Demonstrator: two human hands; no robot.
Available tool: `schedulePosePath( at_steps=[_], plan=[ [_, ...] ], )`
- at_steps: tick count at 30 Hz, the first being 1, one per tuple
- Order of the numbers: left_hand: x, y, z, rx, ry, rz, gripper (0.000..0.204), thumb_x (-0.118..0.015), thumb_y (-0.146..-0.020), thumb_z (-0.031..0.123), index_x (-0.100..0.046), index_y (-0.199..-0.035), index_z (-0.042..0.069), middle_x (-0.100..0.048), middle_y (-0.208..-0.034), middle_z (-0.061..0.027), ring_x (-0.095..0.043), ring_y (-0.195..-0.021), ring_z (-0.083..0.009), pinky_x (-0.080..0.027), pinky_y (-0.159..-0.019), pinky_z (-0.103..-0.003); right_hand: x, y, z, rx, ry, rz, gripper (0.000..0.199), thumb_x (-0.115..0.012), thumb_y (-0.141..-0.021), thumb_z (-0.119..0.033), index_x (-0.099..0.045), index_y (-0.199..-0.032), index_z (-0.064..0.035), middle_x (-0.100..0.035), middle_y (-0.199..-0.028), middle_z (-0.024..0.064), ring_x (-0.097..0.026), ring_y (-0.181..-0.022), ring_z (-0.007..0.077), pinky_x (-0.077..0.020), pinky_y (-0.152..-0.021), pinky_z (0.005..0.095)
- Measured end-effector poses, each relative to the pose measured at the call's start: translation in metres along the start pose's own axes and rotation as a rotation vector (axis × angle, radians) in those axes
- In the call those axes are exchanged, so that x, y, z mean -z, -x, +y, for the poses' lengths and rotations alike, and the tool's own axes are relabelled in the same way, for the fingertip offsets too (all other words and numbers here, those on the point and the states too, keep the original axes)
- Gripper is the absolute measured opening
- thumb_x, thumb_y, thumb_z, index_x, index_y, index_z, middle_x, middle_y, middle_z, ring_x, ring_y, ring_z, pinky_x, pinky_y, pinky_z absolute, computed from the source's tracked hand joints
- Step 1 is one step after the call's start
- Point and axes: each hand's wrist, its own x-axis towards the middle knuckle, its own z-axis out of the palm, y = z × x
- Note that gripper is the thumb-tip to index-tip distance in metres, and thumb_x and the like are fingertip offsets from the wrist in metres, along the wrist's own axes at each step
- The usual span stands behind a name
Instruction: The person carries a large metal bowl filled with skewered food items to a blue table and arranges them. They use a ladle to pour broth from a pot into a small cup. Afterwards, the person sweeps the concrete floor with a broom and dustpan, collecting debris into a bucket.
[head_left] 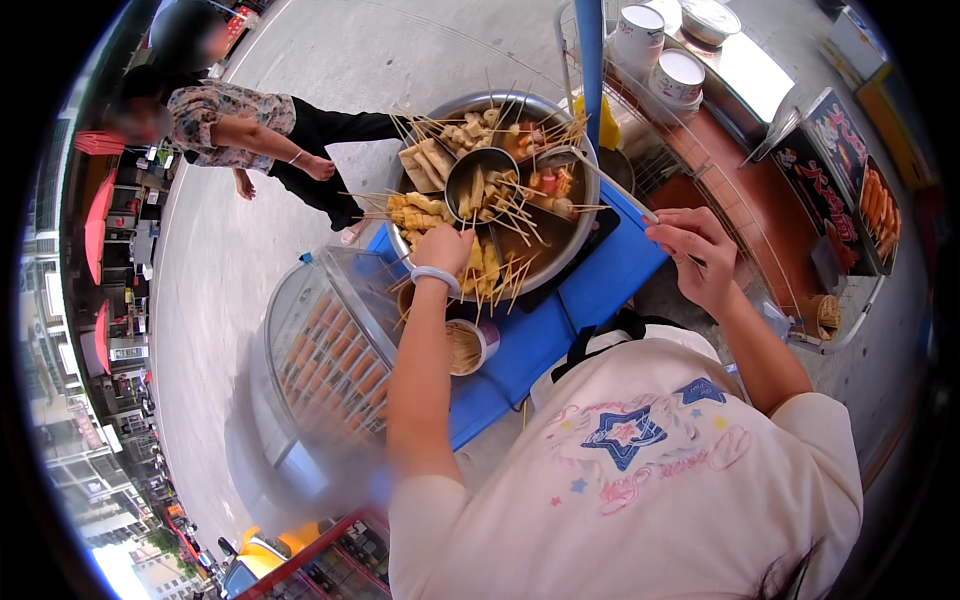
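A wide metal pot [578,228] of broth holds several wooden skewers of tofu and fish cakes around a small inner bowl [478,172]. My left hand [445,248], a pale bangle on its wrist, is closed on a few skewers [490,275] at the pot's near rim. My right hand [697,252] grips the end of a long metal ladle handle [612,188], whose scoop rests in the pot's right side. The pot sits on a blue counter [600,285].
A cup of sticks [468,346] stands on the counter beside a glass case of sausages [322,352]. Paper tubs [678,76] and picture boards [838,170] are at the right. A person in a patterned shirt [232,118] stands on the pavement across the stall.
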Motion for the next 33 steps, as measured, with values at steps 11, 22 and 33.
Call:
schedulePosePath(
  at_steps=[11, 22, 33],
  plan=[
    [-0.002, -0.052, 0.004, -0.038, -0.001, -0.119, 0.032, -0.057, -0.08, 0.027, -0.068, -0.086, -0.002, -0.067, -0.089, -0.0237, -0.064, -0.086, -0.0392, -0.05, -0.081, -0.044, -0.007, -0.032, 0.055, -0.149, -0.152, 0.074, 0.015, -0.057, -0.091, 0.0, -0.07, -0.098, -0.0006, -0.061, -0.093, 0.0102, -0.059, -0.077, 0.0142, -0.0509, -0.065, 0.0217],
    [0.022, -0.011, 0.039, 0.612, 1.295, -0.702, 0.023, -0.048, -0.096, 0.025, -0.057, -0.09, 0.004, -0.063, -0.079, -0.008, -0.056, -0.062, -0.0122, -0.044, -0.053, -0.025, -0.019, -0.045, 0.08, -0.297, -0.285, 0.066, 0.015, -0.057, -0.09, 0.001, -0.069, -0.1, 0.001, -0.06, -0.092, 0.009, -0.059, -0.08, 0.0136, -0.0497, -0.069, 0.0213],
    [0.004, 0.011, 0.055, -0.559, 0.066, 0.271, 0.055, -0.072, -0.076, 0.018, -0.047, -0.123, 0.007, -0.044, -0.134, -0.0169, -0.038, -0.128, -0.0338, -0.037, -0.101, -0.043, -0.041, -0.062, 0.093, -0.305, -0.328, 0.027, 0.017, -0.058, -0.088, 0.005, -0.067, -0.101, 0.0022, -0.063, -0.092, 0.0092, -0.057, -0.077, 0.0136, -0.0491, -0.069, 0.0216]
  ],
)
